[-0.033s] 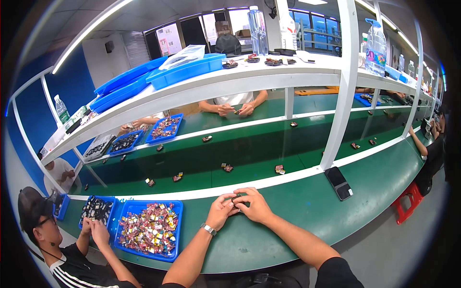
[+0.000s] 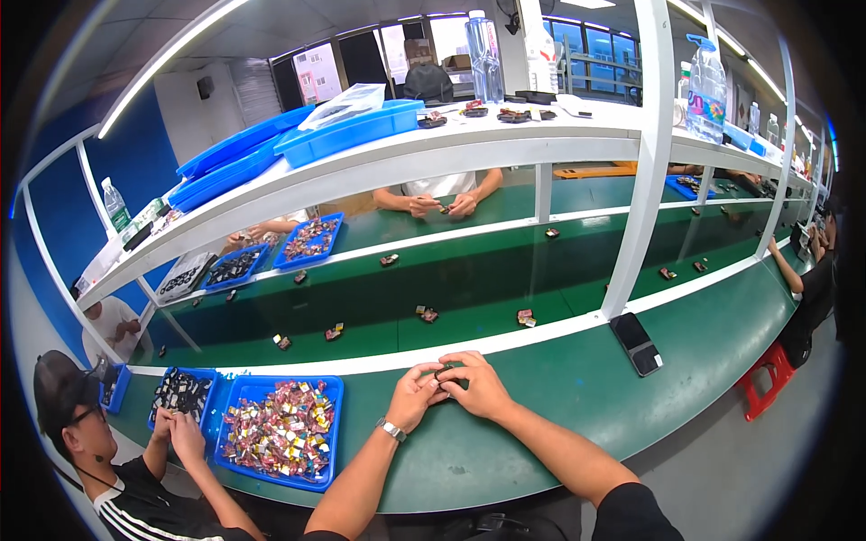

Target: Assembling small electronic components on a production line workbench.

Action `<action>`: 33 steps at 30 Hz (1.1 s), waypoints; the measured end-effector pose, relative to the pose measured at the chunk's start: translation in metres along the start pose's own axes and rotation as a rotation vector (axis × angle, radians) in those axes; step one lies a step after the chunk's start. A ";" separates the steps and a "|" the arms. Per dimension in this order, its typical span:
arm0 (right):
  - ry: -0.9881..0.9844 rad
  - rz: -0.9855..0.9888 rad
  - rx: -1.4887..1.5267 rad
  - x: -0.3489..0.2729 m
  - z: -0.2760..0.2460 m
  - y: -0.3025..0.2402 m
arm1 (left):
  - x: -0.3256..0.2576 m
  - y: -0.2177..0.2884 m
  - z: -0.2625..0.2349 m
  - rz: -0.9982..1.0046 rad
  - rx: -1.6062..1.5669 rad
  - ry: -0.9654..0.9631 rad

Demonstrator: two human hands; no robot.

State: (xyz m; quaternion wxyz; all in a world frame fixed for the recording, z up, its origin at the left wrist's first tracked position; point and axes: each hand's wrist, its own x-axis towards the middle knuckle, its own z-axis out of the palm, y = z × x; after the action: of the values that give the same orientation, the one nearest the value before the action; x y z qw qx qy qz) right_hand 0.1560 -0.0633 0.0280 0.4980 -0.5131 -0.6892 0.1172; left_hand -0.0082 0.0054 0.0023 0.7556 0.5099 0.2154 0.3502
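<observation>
My left hand [image 2: 415, 395] and my right hand [image 2: 478, 389] meet above the green bench [image 2: 541, 424], fingertips closed together around a small dark piece [image 2: 443, 375]. Fingers cover most of that piece, so its exact kind does not show. To the left of my left forearm lies a blue tray [image 2: 336, 433], heaped with small reddish, yellow and white parts [image 2: 280, 428]. A black phone [image 2: 637, 344] rests on the bench to the right of my right hand.
A co-worker [image 2: 77, 424] sits at my left, hands together beside a blue tray of black parts [image 2: 183, 395]. Beyond a white rail, small assemblies [image 2: 427, 315] lie spaced along the green belt. A white post [image 2: 636, 207] and overhead shelf [image 2: 505, 135] stand ahead. A red stool [image 2: 767, 383] is at right.
</observation>
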 end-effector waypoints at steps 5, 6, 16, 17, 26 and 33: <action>0.010 0.015 0.001 -0.001 0.001 0.000 | 0.001 -0.003 -0.005 0.020 -0.054 -0.034; 0.012 0.018 0.002 -0.001 0.000 0.003 | 0.001 -0.003 -0.005 0.015 -0.053 -0.035; -0.008 0.057 0.016 -0.002 0.000 0.006 | 0.001 -0.001 0.002 0.018 0.023 -0.015; 0.001 0.046 -0.006 -0.002 0.000 0.006 | 0.001 -0.001 0.003 0.015 0.041 -0.002; 0.060 -0.071 -0.075 -0.001 -0.002 -0.005 | -0.001 -0.002 -0.001 0.033 -0.060 -0.043; 0.095 -0.051 -0.027 -0.002 0.000 0.000 | 0.002 -0.003 -0.005 0.016 -0.123 -0.075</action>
State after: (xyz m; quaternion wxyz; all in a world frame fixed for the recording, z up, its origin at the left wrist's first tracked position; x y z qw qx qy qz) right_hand 0.1556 -0.0651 0.0265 0.5261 -0.5070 -0.6791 0.0708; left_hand -0.0095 0.0089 -0.0023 0.7903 0.4767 0.1610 0.3496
